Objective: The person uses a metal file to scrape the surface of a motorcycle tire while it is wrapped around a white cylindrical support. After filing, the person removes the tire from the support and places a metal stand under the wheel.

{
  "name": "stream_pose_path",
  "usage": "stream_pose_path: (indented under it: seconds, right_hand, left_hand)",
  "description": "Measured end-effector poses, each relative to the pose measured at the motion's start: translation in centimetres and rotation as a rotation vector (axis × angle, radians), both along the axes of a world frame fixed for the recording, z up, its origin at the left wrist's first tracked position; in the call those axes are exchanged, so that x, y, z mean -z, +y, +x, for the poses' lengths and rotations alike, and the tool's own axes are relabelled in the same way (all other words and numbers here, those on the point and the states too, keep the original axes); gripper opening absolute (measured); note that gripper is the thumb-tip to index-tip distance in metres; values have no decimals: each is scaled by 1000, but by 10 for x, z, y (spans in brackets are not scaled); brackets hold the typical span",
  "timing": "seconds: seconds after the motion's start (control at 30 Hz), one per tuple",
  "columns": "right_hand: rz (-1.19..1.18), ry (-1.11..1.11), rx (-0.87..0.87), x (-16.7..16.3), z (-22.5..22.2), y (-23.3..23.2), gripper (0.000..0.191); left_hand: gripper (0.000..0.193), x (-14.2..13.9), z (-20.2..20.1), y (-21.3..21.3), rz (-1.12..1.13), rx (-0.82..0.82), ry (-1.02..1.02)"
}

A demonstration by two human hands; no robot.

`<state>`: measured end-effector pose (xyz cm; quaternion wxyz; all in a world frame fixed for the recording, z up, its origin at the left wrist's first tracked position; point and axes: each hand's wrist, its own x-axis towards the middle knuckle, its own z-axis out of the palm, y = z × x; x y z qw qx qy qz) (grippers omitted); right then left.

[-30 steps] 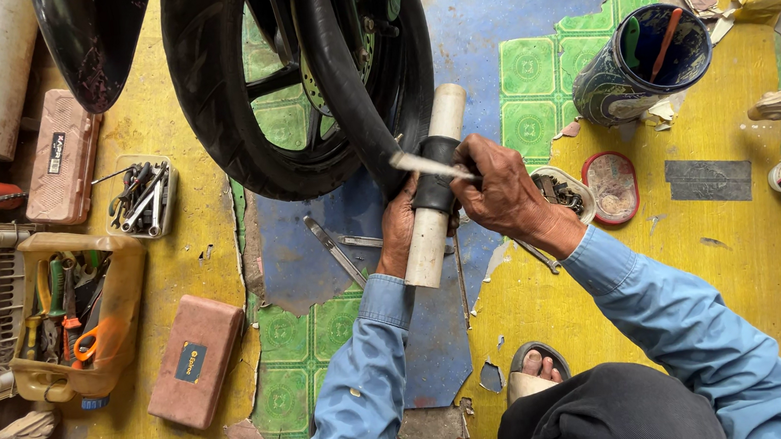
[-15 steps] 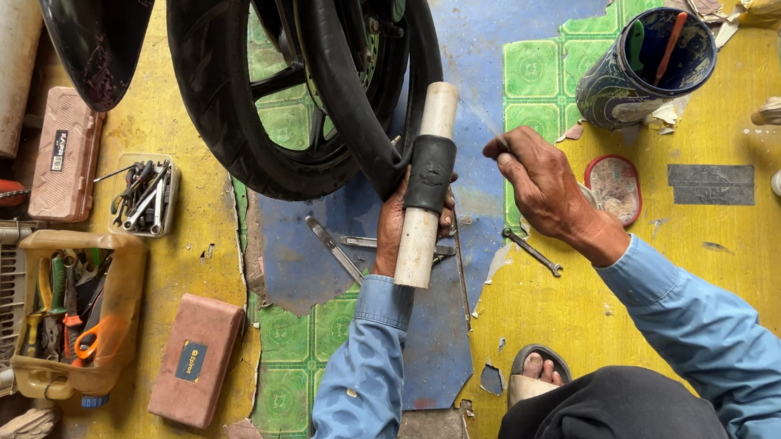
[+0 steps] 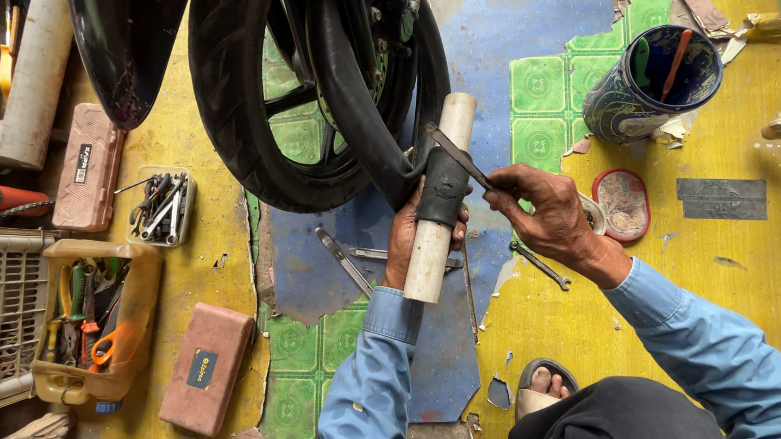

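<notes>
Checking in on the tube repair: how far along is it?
Done: the inner tube is pulled out of the tyre and draped over the white pipe. In hand: the left hand grips pipe and tube, while the right hand holds a thin metal tool against the rubber. Left: no patch shows, and the tube remains outside.

One head-worn camera looked almost straight down from above the person's blue-sleeved arms, close over the yellow, blue and green patterned floor. The black rubber motorcycle wheel was cut off by the top edge, the dark-trousered lap by the bottom.
</notes>
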<state>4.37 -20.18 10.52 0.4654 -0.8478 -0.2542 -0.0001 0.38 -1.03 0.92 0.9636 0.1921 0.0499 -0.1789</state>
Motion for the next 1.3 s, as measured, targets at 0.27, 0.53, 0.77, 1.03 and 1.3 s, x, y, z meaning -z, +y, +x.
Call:
stream_pose_path:
  seconds: [0.27,0.53,0.77,1.03,1.3]
  right_hand:
    - [39,-254,-21,-7,11,3,17]
    - [-16,-436,-180,4,2,16,19]
    - [-108,-689,-271,15,19,15,29]
    - [-131,-571,-180,5,22,12,22]
    - [-117,-666,-204,26,27,5,29]
  left_hand:
    - [68,-11,-1,2,-9,3,15]
    - [54,-5,-3,5,15,-38,46]
    - [54,-3,-4,7,101,-43,93]
    - [63,-7,-7,12,31,17,64]
    - [66,2,-4,7,-32,64,79]
